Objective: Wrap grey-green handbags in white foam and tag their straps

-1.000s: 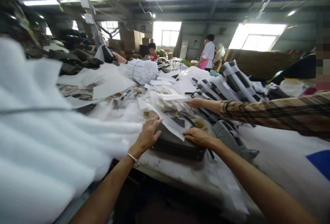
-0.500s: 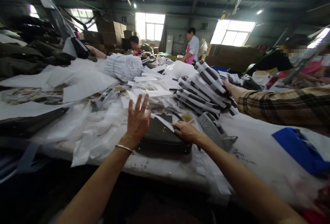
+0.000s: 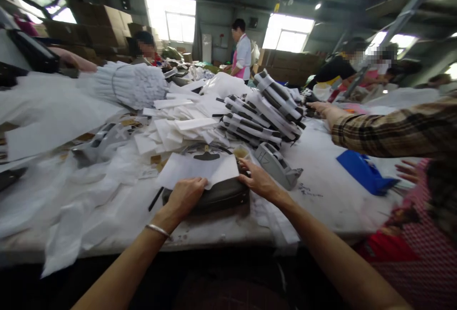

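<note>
A dark bag (image 3: 221, 196) lies at the near edge of the table, with a white sheet (image 3: 185, 167) spread over its upper side. My left hand (image 3: 188, 193) is closed on the sheet's near edge, above the bag's front. At the bag's right end, my right hand (image 3: 254, 177) has its thumb and fingers around the corner, where the sheet also ends. Part of the bag's dark handle shows behind the sheet. A grey tape dispenser (image 3: 278, 165) stands just right of my right hand.
Behind the bag are loose white strips (image 3: 178, 126) and wrapped striped bundles (image 3: 260, 115). A tied white roll bundle (image 3: 128, 84) sits farther left. A blue dispenser (image 3: 366, 172) is at right, below another person's plaid sleeve (image 3: 389, 126). Thin white sheets (image 3: 46, 110) cover the left side.
My left hand was raised and spread; it has come down and closed on the white sheet, which now covers more of the bag. The view has turned right.
</note>
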`<state>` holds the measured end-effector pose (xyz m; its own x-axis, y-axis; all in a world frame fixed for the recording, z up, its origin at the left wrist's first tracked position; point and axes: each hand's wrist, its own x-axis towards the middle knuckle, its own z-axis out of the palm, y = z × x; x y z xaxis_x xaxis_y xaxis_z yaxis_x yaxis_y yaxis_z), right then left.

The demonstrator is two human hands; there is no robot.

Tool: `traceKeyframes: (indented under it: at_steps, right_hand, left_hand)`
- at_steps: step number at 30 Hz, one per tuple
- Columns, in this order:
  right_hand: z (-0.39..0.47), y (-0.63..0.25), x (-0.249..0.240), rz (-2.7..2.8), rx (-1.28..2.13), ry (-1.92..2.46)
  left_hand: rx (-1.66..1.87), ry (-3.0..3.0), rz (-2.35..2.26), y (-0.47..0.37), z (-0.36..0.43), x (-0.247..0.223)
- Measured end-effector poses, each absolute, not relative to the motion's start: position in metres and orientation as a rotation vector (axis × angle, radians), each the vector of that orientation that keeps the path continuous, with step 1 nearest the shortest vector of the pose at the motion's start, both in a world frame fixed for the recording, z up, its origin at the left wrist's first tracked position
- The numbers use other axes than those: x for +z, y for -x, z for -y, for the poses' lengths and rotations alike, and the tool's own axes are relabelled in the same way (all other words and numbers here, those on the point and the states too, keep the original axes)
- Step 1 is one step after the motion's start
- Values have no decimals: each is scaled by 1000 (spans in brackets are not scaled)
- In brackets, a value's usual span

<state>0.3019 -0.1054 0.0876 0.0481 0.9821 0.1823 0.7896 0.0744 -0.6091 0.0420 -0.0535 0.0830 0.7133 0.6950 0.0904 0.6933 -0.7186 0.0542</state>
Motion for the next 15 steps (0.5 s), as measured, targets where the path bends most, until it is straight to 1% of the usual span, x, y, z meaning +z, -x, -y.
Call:
traceKeyframes:
  at_steps: [2, 4, 6, 10, 15]
  right_hand:
    - [109, -313, 99, 1798, 222, 1813]
    - [108, -332, 115, 1745, -2, 2036]
    - [105, -358, 129, 1610, -113, 2300]
    - [96, -409, 136, 1402, -11, 2599]
    - [83, -430, 118, 1360, 201, 2719]
  left_hand:
    - [172, -2856, -1201, -38, 50, 81]
    - [138, -2823, -1215, -36, 44, 79]
    - [86, -2798, -1218, -35, 39, 78]
    - [79, -2771, -1186, -33, 32, 72]
    - [153, -2770, -1083, -28, 24, 60]
